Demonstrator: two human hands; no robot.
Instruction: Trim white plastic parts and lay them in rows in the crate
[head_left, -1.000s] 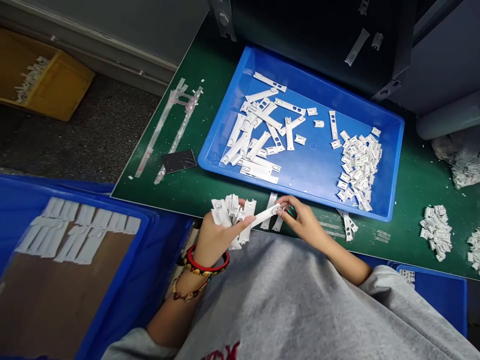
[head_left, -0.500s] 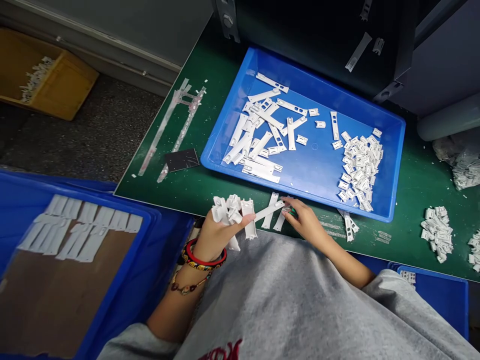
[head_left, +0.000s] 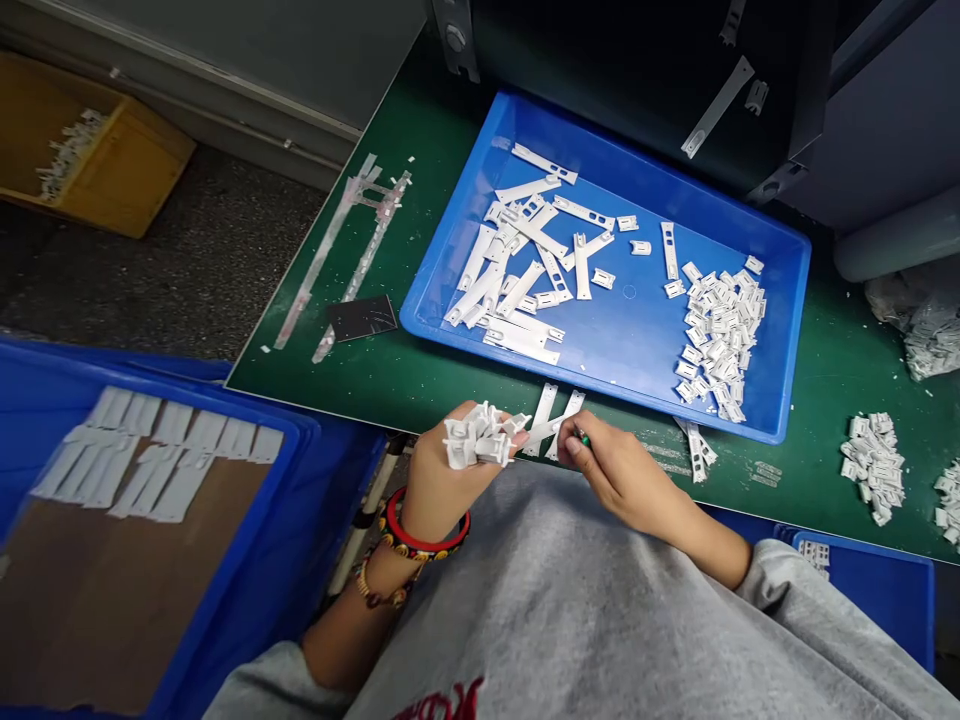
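My left hand (head_left: 439, 475) is closed round a bunch of white plastic strips (head_left: 478, 437), their ends fanned upward. My right hand (head_left: 611, 468) pinches one end of a single white strip (head_left: 541, 430) that reaches across to the left hand's bunch. Both hands hover over the near edge of the green table (head_left: 420, 385), just in front of a blue tray (head_left: 780, 330). Two loose strips (head_left: 555, 408) lie on the table behind the hands. Inside the tray, long white strips (head_left: 517, 275) are heaped at the left and small white clips (head_left: 716, 335) at the right.
A blue bin (head_left: 247, 600) at my left holds white strips laid in a row on cardboard. Piles of small clips (head_left: 870, 462) lie on the table at the right. A yellow box (head_left: 105, 165) stands on the floor, and plastic sprues (head_left: 352, 250) lie near the table's left edge.
My left hand turned and tightened its bunch of strips, shifting slightly right. My right hand lifted a single strip off the table and brought it toward the bunch.
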